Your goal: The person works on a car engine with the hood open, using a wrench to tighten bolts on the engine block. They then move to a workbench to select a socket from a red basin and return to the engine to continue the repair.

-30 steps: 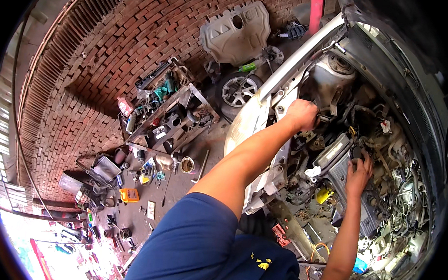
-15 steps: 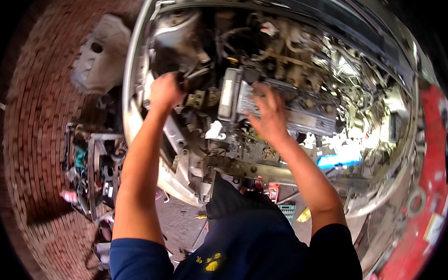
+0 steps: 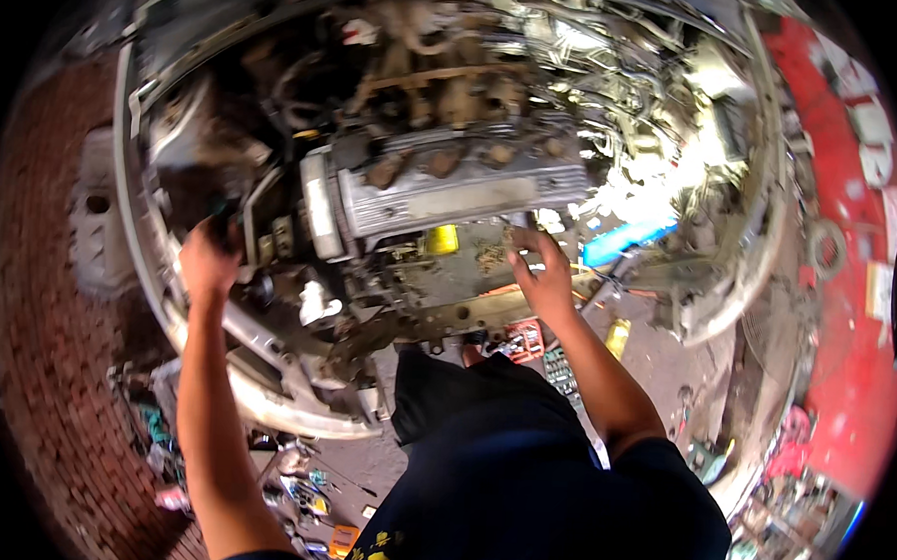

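Observation:
My left hand (image 3: 210, 258) is closed in a fist over the left side of the engine bay, next to the inner fender. Something dark shows at its fingers, but its kind is hidden. My right hand (image 3: 546, 275) hovers on the near side of the engine, with thumb and fingers apart and nothing visible between them. Beyond it lies the ribbed grey engine cover (image 3: 452, 195). A yellow piece (image 3: 441, 240) shows just below the cover's near edge. A crumpled white cloth or paper (image 3: 317, 303) rests close to the front frame, right of my left hand.
A bright blue lamp-like bar (image 3: 628, 243) lies at the bay's right, by strongly lit wiring. The front crossmember (image 3: 457, 316) runs before me. On the floor are a red tool case (image 3: 524, 339) and a green socket tray (image 3: 559, 370). A red panel (image 3: 847, 327) stands at right.
The view has swung right, so the engine sits further left in it. My right hand has come off the engine cover toward me. My left hand stays closed by the left fender.

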Motion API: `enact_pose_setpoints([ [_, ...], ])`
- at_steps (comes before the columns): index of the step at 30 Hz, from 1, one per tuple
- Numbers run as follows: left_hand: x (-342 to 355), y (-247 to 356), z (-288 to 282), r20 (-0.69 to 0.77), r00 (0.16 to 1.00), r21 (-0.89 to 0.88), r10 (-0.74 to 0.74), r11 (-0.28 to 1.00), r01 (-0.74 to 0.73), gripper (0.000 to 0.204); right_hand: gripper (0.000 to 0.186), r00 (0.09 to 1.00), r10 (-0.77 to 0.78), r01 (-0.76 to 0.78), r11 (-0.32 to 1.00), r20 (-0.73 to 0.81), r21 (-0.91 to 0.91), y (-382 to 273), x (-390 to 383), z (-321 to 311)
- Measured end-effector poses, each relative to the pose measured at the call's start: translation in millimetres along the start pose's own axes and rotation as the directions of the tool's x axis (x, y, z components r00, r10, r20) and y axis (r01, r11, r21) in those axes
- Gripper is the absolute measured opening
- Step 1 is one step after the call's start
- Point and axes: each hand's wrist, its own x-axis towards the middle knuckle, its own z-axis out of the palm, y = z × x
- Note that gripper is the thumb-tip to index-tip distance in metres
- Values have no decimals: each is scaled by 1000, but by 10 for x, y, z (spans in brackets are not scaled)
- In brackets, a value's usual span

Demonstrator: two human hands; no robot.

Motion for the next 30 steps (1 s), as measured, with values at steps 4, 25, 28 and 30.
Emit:
enact_pose_setpoints([
  [4, -34, -12, -143, 63, 998, 62, 21, 998, -25, 30, 34, 966, -3, 17, 999, -258, 51, -16, 564, -199],
  [25, 68, 146, -100, 99, 992, 135, 80, 986, -93, 33, 27, 988, -106, 114, 991, -113, 68, -388, 912, 102],
  [28, 67, 85, -53, 59, 993, 152, 102, 982, -110, 34, 40, 989, -146, 147, 988, 14, -53, -540, 949, 217],
  [30, 14, 81, -86, 61, 995, 159, 79, 983, -88, 33, 42, 989, -129, 135, 988, 74, -79, -586, 980, 295],
])
